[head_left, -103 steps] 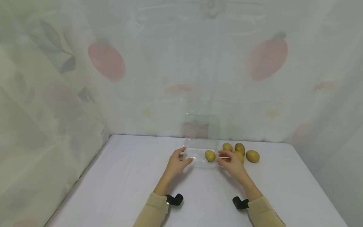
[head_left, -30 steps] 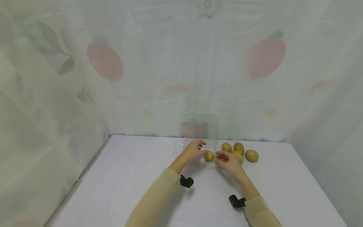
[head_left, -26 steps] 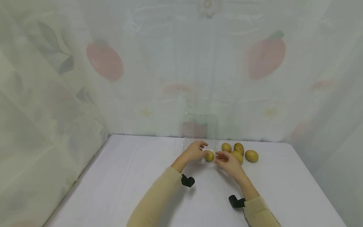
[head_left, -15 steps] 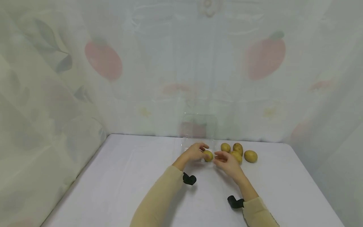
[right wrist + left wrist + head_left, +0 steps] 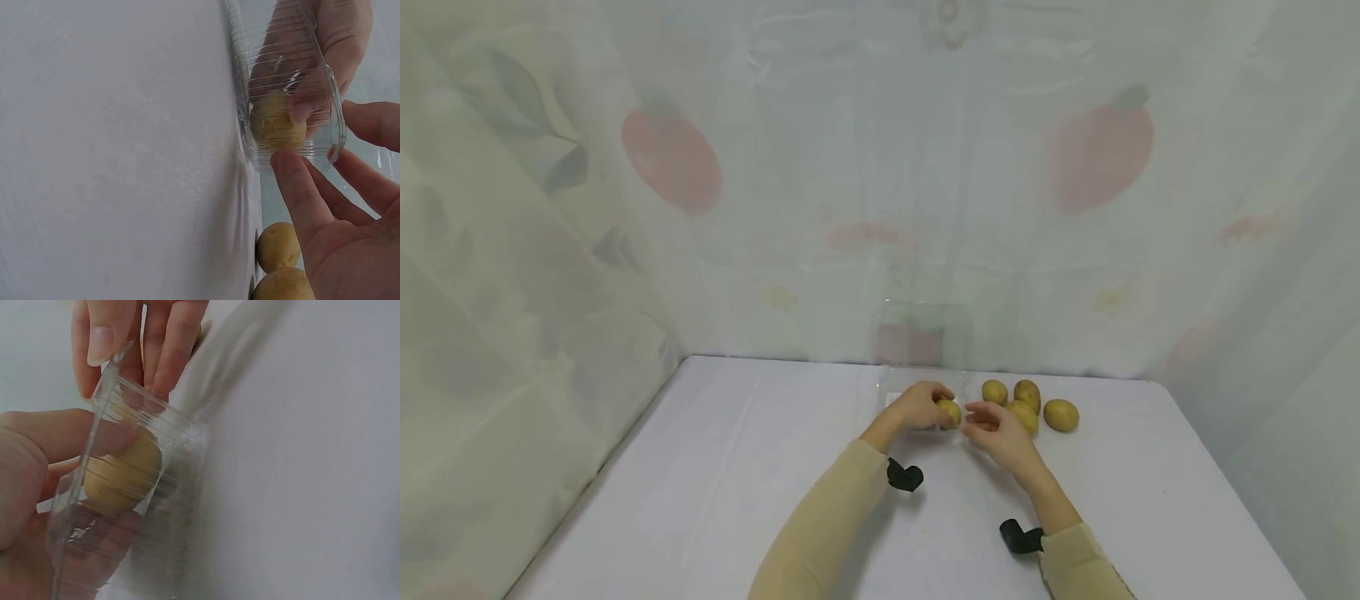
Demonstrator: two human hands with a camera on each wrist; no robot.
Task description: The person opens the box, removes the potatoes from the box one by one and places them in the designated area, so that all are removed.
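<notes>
On the white table stands a clear plastic box (image 5: 891, 393) with its lid (image 5: 928, 333) raised at the back. My left hand (image 5: 921, 404) reaches into it and grips a yellow potato (image 5: 950, 412). In the left wrist view the thumb (image 5: 59, 434) lies over that potato (image 5: 122, 478). My right hand (image 5: 996, 429) pinches the box's right end between thumb (image 5: 294, 181) and fingers. The right wrist view shows the box (image 5: 284, 69) and the potato (image 5: 278, 122) from outside.
Several more potatoes lie loose just right of the box, the nearest (image 5: 994, 392) and the farthest (image 5: 1061, 414); two show in the right wrist view (image 5: 279, 245). Printed curtains close off the back and the left. The table's right edge (image 5: 1240, 492) runs nearby.
My left hand left the box's left edge, reached inside and closed its fingers round the potato. The right hand stayed at the box's right end.
</notes>
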